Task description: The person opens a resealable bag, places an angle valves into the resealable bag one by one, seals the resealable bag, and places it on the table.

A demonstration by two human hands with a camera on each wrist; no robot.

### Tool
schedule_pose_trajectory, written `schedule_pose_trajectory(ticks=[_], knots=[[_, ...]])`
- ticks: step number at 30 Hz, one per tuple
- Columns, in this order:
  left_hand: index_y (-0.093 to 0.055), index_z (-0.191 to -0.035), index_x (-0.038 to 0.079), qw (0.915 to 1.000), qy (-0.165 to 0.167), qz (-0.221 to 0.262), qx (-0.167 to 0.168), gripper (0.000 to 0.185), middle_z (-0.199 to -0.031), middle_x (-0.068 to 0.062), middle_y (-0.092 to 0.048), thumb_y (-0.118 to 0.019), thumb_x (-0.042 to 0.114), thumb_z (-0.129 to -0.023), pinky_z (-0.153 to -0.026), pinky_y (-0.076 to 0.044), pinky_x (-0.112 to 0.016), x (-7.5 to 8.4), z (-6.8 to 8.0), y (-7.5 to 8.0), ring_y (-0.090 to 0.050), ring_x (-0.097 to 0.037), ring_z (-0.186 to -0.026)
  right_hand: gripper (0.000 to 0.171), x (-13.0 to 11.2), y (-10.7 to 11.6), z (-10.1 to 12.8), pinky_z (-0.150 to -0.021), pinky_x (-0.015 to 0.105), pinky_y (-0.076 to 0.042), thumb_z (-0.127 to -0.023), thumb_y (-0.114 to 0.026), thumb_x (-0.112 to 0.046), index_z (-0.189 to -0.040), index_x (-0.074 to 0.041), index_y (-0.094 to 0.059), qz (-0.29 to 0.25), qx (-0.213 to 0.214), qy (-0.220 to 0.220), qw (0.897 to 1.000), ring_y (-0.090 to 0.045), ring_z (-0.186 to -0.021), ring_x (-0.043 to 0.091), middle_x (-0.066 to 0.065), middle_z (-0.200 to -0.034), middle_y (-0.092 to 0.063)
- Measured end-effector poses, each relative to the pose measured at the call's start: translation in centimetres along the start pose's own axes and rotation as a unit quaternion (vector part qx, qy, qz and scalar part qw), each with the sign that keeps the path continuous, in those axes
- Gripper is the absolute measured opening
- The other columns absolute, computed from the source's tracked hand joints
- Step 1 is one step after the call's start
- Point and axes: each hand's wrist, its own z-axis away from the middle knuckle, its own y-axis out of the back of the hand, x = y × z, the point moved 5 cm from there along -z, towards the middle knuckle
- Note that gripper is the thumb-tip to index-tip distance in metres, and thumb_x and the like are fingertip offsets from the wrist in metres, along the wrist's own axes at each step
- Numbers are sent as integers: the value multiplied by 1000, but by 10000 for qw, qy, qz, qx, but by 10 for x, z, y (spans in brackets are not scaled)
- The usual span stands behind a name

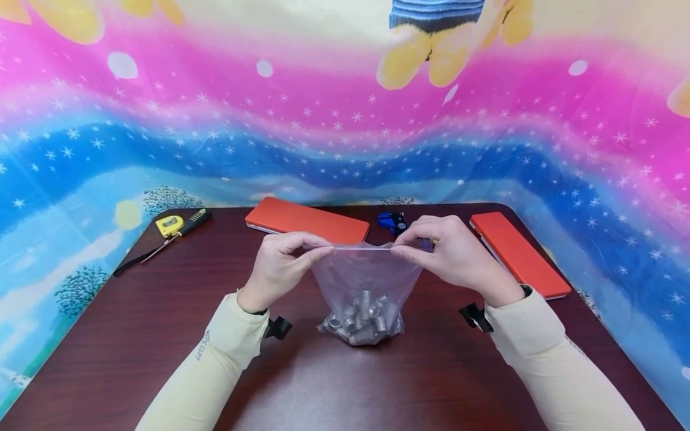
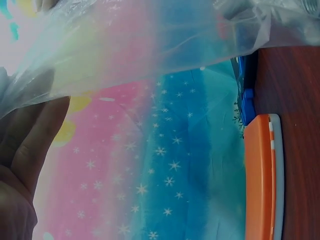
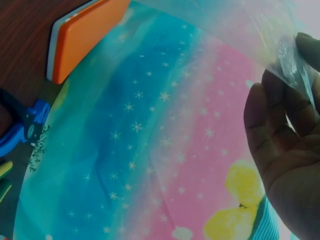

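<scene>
Dark glossy wood table (image 1: 162, 311) carries a thin clear plastic bag (image 1: 366, 269) at its centre, its bottom heaped with small silvery metal cylinders (image 1: 362, 317), probably nuts. Left hand (image 1: 277, 266) and right hand (image 1: 458, 251) pinch the bag's top edge taut between them. Two flat orange cases (image 1: 307, 220) lie beyond.

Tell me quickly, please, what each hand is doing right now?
Left hand: pinches the top edge of the clear plastic bag at its left end.
Right hand: pinches the same top edge at its right end.
</scene>
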Motion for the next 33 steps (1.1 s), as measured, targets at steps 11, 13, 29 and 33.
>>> schedule_pose_trajectory(ticks=[11,13,29,33], knots=[[-79,-91,10,9988,-124,-414,-229,18,-82,3,-74,-82,-2,-77,-61,-47,-19,3,-1,6,-65,-4,-69,11,1,6,12,-52,23,-40,-84,-79,-12,-93,-18,-77,444,92,384,9982,-50,-69,2,-13,-85,-65],[-79,-91,9,9987,-114,-423,-270,18,-82,4,-74,-82,-1,-77,-60,-46,-19,3,-2,7,-65,-4,-69,12,3,9,14,-52,22,-40,-84,-80,-11,-93,-18,-77,482,109,383,9980,-50,-69,2,-13,-85,-66],[-77,-94,8,9986,192,-136,-482,18,-84,-1,-73,-75,-6,-82,-62,-49,-21,-4,-3,6,-65,-9,-69,16,17,28,30,-61,26,-47,-85,-79,-12,-99,-18,-76,696,-68,-126,9975,-53,-75,4,-12,-91,-66],[-76,-94,7,9985,48,-359,-406,16,-85,-5,-74,-76,-3,-83,-65,-51,-20,2,-4,7,-66,-8,-72,27,-4,21,9,-69,31,-50,-85,-80,-23,-110,-15,-74,815,-167,-81,9965,-55,-83,8,-7,-98,-65]])
